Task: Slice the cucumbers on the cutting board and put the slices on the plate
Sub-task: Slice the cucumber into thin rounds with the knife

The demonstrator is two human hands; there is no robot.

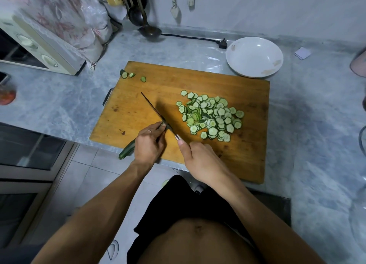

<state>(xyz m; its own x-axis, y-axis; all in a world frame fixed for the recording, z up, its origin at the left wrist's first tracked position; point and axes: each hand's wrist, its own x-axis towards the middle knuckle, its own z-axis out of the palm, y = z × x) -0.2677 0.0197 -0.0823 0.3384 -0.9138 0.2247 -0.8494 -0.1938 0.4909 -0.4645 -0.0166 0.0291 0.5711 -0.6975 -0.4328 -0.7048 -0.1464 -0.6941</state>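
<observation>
A wooden cutting board (pixel 198 81) lies on the marble counter. My left hand (pixel 149 143) grips a dark green cucumber (pixel 126 151) whose tail sticks out past the board's front edge. My right hand (pixel 202 160) holds the handle of a knife (pixel 156 113), thumb along its spine, and the blade stands at the cucumber's cut end by my left fingertips. A heap of several cucumber slices (pixel 211 117) lies on the board to the right of the blade. The white plate (pixel 254 56) stands bare beyond the board's far right corner.
A few cucumber end pieces (pixel 128 74) lie at the board's far left corner. A microwave (pixel 33 47) under a cloth stands at left. Ladles (pixel 148 28) hang at the back wall, and a black power plug (pixel 222 45) lies near the plate.
</observation>
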